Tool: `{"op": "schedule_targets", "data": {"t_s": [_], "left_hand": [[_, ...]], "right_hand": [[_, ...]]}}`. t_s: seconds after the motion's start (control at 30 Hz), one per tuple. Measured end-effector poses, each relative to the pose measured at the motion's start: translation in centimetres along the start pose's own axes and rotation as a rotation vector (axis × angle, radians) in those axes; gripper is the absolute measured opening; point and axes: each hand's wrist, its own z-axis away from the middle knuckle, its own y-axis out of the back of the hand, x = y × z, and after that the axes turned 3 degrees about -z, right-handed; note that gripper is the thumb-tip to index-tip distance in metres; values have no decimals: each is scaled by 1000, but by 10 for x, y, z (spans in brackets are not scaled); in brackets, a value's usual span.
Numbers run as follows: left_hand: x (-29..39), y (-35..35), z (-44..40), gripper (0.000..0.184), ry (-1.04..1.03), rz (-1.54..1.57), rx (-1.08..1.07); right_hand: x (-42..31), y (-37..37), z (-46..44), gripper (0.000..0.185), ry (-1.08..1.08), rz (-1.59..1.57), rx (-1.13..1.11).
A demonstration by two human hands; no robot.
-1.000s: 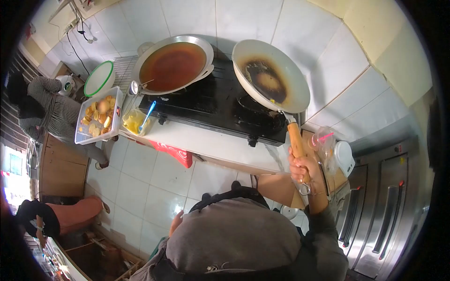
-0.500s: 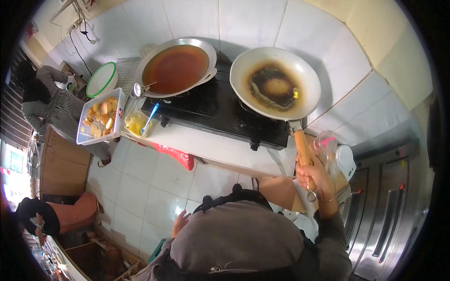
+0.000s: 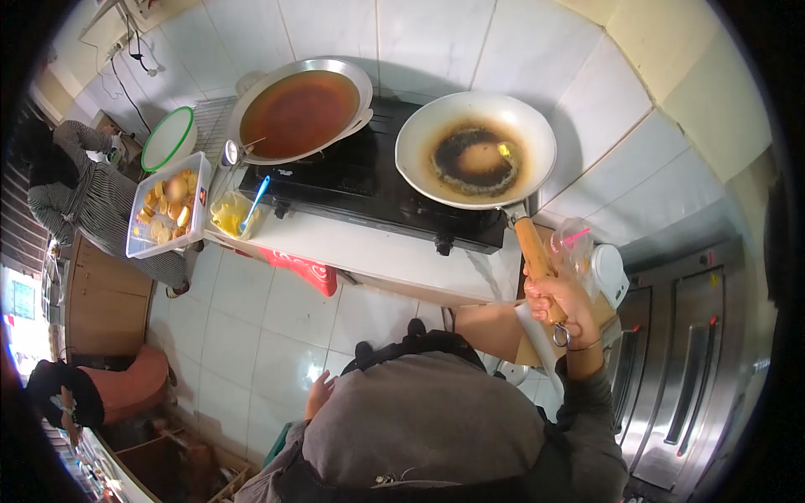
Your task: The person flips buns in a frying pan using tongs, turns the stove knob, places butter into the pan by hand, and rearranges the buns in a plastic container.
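My right hand (image 3: 558,300) is wrapped around the wooden handle of a white frying pan (image 3: 409,163), which sits over the right side of a black gas stove (image 3: 369,201). Inside the pan, a small yellow lump that looks like butter (image 3: 504,150) lies by a dark, foamy ring of liquid. Low beside my body, my left hand (image 3: 319,394) hangs with fingers stretched out, holding nothing. To the left on the stove stands a wide metal wok (image 3: 362,88) of reddish-brown liquid (image 3: 298,113), a dial thermometer (image 3: 231,152) at its rim.
Left of the stove are a tub of yellow spread (image 3: 225,216) with a blue-handled utensil (image 3: 255,204), a clear box (image 3: 168,246) of bread pieces and a green-rimmed bowl (image 3: 172,138). A white scale (image 3: 610,270) stands at right. Two other people (image 3: 117,205) are at left.
The yellow lump has slid toward the far side of the pan, and the foam has spread into a ring. My right hand keeps its hold; the view has shifted slightly.
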Motion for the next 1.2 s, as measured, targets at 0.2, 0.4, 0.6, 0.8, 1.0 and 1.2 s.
{"op": "schedule_targets", "data": {"t_s": [0.2, 0.4, 0.6, 0.8, 1.0, 1.2], "left_hand": [[12, -30, 40, 49, -17, -71, 56], [11, -26, 54, 51, -7, -31, 44], [22, -32, 81, 36, -212, -313, 34], [33, -39, 88, 39, -98, -212, -14], [40, -68, 93, 49, -168, -429, 138], [32, -77, 92, 50, -155, -299, 64]], "right_hand": [[2, -4, 17, 26, 4, 34, 3], [29, 4, -12, 25, 111, -71, -20], [67, 24, -30, 31, 149, -215, -214], [84, 23, -48, 33, 208, -287, -367], [76, 18, -56, 30, 296, -139, -249], [75, 19, -67, 28, 226, -202, -258]]}}
